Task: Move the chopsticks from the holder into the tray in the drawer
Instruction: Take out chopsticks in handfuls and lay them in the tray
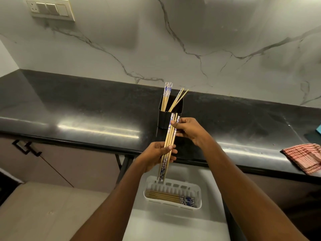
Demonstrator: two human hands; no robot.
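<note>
A bundle of wooden chopsticks (169, 136) with blue-and-white patterned ends is held upright above the open drawer. My left hand (156, 156) grips its lower part, and my right hand (188, 130) pinches its upper end. Behind them a black square holder (165, 117) stands on the counter with several more chopsticks (167, 94) leaning inside. Below, a white slotted tray (173, 186) sits in the drawer (173, 223) with several chopsticks (172, 199) lying flat in it.
The black counter (86, 105) runs across the view under a marble wall. A red checked cloth (305, 158) lies at the counter's right edge. A switch plate (50, 9) is at the upper left, and a cabinet handle (26, 147) at the left.
</note>
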